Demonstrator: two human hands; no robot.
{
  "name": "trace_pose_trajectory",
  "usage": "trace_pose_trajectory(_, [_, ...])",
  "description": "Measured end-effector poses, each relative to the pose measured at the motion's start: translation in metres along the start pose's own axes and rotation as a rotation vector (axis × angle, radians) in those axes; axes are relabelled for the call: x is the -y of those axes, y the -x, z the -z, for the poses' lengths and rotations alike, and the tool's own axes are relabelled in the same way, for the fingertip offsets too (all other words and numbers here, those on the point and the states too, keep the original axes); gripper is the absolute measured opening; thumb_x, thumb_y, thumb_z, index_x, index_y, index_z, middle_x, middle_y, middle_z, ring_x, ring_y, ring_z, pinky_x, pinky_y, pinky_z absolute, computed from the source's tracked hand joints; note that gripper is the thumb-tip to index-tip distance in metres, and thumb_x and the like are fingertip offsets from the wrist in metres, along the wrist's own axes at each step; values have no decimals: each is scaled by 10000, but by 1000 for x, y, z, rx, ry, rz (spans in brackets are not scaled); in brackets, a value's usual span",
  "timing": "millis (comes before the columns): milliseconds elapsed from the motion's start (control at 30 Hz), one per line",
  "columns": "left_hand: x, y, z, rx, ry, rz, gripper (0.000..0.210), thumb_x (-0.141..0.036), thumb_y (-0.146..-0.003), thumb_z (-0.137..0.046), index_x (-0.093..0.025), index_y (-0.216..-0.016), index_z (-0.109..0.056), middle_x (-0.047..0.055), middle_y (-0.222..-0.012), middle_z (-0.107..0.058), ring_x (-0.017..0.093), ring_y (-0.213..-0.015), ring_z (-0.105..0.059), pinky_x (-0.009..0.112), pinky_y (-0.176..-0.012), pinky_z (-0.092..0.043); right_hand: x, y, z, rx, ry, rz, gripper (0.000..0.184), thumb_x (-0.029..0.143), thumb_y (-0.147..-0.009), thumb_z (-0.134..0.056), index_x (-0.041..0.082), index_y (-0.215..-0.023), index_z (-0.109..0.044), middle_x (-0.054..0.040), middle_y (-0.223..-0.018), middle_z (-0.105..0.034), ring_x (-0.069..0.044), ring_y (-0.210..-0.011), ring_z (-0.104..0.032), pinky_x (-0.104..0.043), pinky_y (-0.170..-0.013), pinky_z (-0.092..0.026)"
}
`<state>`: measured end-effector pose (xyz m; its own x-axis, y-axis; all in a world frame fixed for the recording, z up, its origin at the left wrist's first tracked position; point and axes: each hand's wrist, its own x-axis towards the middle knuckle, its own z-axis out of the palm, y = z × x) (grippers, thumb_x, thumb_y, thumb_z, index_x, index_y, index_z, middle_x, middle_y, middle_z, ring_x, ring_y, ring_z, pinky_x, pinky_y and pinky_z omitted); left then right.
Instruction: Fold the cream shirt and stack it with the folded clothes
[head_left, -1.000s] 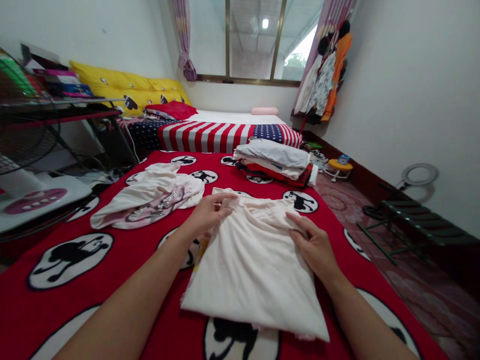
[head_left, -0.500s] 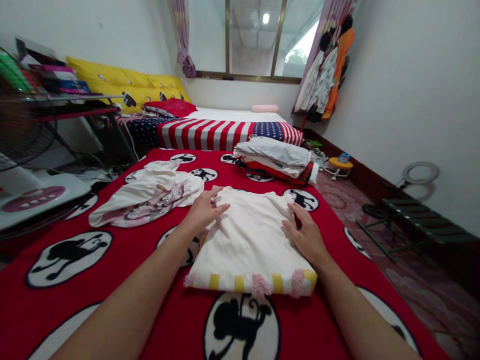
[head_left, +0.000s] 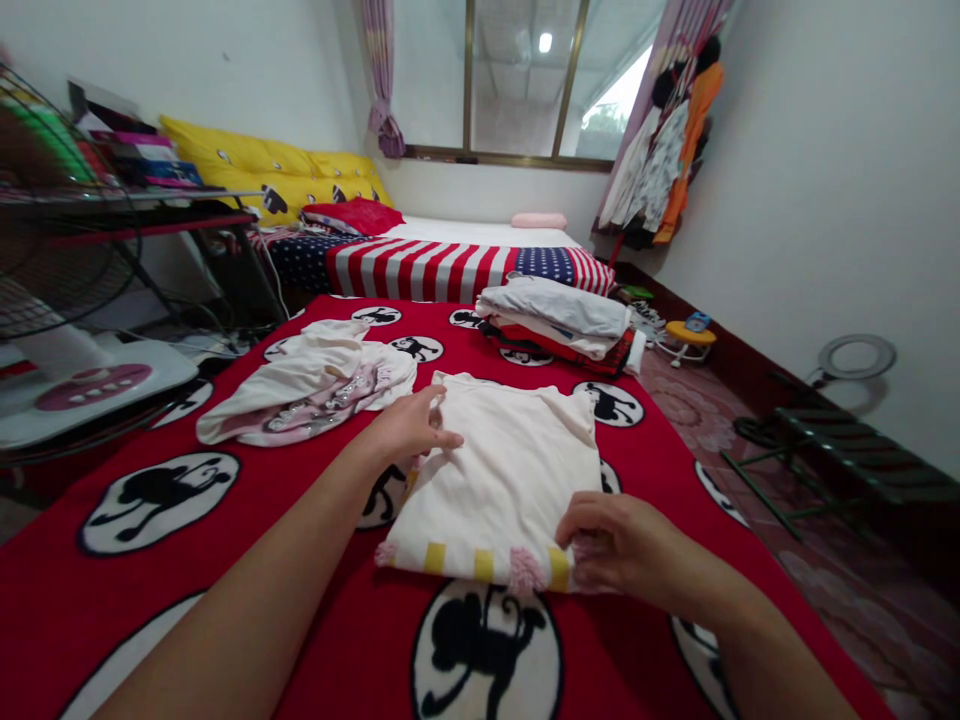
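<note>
A folded cream garment with a yellow-striped, pink-tufted hem lies on the red blanket printed with black figures. My left hand rests flat on the garment's far left edge, fingers spread. My right hand curls around the near right corner of the hem, fingers gripping the fabric. A crumpled cream and pink garment lies to the left. A stack of folded clothes sits beyond the cream garment.
A bed with a stars-and-stripes cover and yellow pillows stands behind. A fan is at left. A green folding stool and a small yellow stool stand on the floor at right. Clothes hang by the window.
The garment's lower half was folded up, showing the striped hem. My right hand then slid from the garment's far right edge down to the near right corner and closed on it.
</note>
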<state>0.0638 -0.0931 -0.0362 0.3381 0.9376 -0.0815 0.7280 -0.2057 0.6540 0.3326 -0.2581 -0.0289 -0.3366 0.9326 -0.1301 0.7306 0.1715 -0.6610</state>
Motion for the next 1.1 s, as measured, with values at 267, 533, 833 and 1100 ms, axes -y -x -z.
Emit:
trace_pose_trajectory(267, [2, 16, 0, 141, 60, -44, 852, -467, -582, -772, -148, -1325, -503, -4, -684, -617, 161, -542, -565, 219, -485, -404, -12, -8, -12, 2, -176, -32, 114, 202, -729, -637, 187, -808, -717, 7, -693, -628, -119, -625, -541, -200, -547, -377])
trace_pose_trajectory(533, [24, 66, 1, 231, 284, -81, 672, -355, -701, -681, -237, -1338, -502, 21, -929, -680, 190, -761, -631, 222, -585, -455, -41, -31, -16, -732, -80, -55, 251, 351, -812, -591, 178, -969, -684, -41, -839, -617, -145, -667, -545, -274, -614, -441])
trace_pose_trajectory(833, [11, 31, -3, -43, 325, -60, 709, -478, -644, -720, -196, -1279, -582, 107, -1181, -659, 281, -1033, -625, 340, -848, -492, -65, -52, -8, -899, 26, -61, 320, 340, -792, -561, 182, -1044, -680, -109, -1104, -593, -221, -942, -599, -302, -658, -501])
trace_pose_trajectory(1100, [-1, -25, -24, -243, 503, -38, 552, -231, -691, -661, -121, -1229, -606, 118, -1179, -661, 257, -1057, -622, 364, -941, -472, -64, -93, 24, -737, -51, -72, 417, 256, -712, -609, 152, -1110, -678, -96, -1019, -678, -175, -773, -601, -334, -759, -488])
